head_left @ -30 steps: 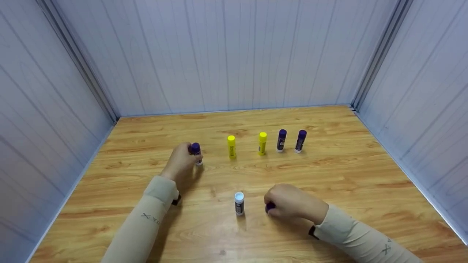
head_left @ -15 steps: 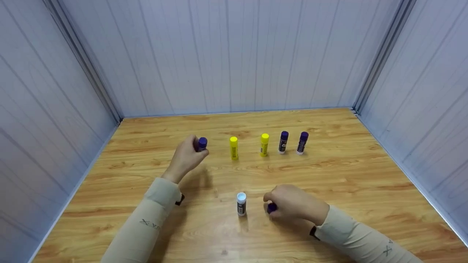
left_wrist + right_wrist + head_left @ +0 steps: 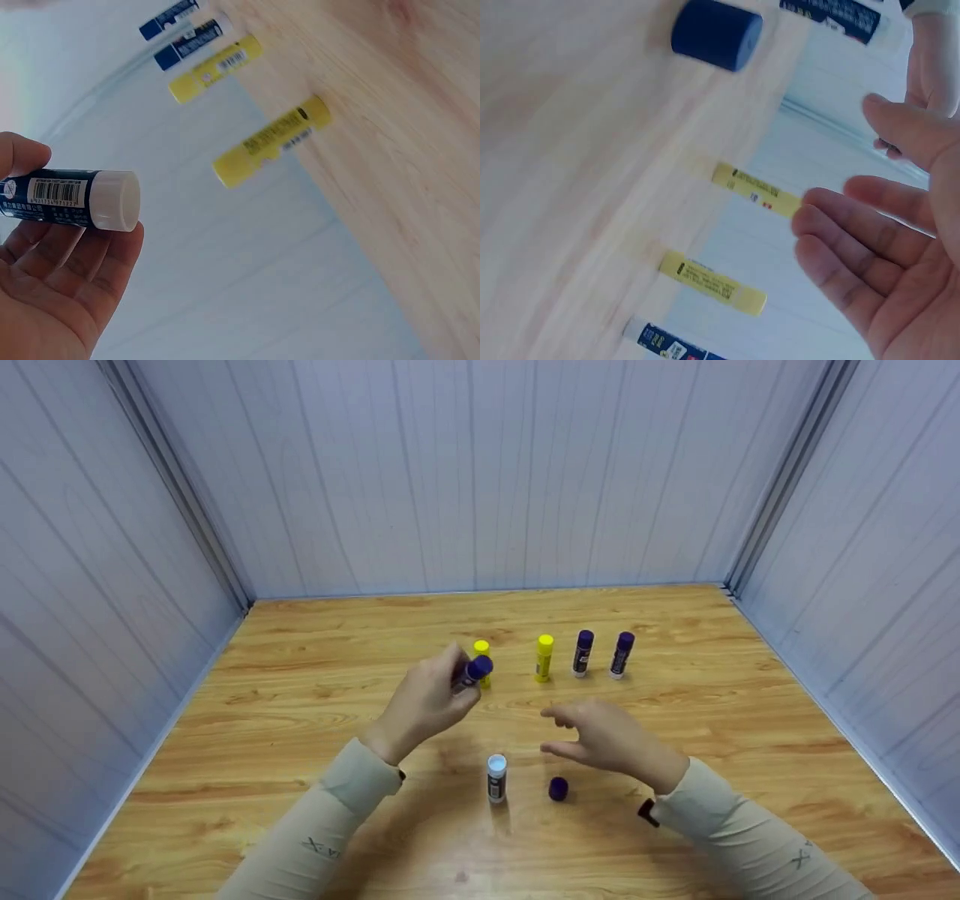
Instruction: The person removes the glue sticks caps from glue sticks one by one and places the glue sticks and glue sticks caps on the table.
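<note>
Swinging to mid-frame, your left hand (image 3: 424,701) curls its fingers round a tilted, purple-capped cylindrical glue stick (image 3: 472,671); your right hand (image 3: 611,739) has released the round purple cap (image 3: 558,789), lower centre, fingers parted, holding nothing (free now, it seems).

Right fingers (image 3: 855,247) have released the cap (image 3: 558,789); left fingers (image 3: 116,262) tilted the glue stick (image 3: 67,199).

Pale panelled walls (image 3: 495,472), grey corner posts (image 3: 792,465), wood-grain tabletop (image 3: 315,645).
</note>
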{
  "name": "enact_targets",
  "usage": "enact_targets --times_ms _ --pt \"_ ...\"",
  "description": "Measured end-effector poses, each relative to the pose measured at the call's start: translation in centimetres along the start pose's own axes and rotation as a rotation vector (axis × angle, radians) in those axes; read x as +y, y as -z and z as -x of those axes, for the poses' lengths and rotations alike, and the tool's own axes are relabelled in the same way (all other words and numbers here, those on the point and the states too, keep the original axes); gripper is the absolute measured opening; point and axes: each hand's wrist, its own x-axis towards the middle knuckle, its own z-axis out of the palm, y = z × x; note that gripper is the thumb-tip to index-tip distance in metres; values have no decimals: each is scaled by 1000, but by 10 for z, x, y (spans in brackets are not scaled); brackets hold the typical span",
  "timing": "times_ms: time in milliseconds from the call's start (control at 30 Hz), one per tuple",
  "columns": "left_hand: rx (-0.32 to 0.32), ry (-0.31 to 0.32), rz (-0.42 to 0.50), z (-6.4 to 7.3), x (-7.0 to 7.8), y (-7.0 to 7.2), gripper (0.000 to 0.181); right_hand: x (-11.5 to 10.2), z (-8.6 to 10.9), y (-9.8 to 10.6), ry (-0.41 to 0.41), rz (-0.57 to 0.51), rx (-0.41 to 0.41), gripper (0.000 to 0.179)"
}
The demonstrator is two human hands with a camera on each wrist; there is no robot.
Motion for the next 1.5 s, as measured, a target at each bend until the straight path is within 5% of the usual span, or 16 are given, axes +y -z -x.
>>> enact_targets --times_ms 400,733,1133,1300,1500 --pt "-48 -183 -270 3 25 -11 20 6 -14 16 96 -8 308 47" --pt "-50 -301 -381 5 38 -20 24 1 -16 15 189 -64 352 47" --pt "-40 -352 -439 3 41 -26 24 -1 -16 9 269 -44 406 33" --pt "11 -367 -495 3 43 -30 22 -4 -17 9 290 -55 448 32" --pt "115 -383 -683 3 47 -39 25 -11 -17 8 292 -110 441 30"
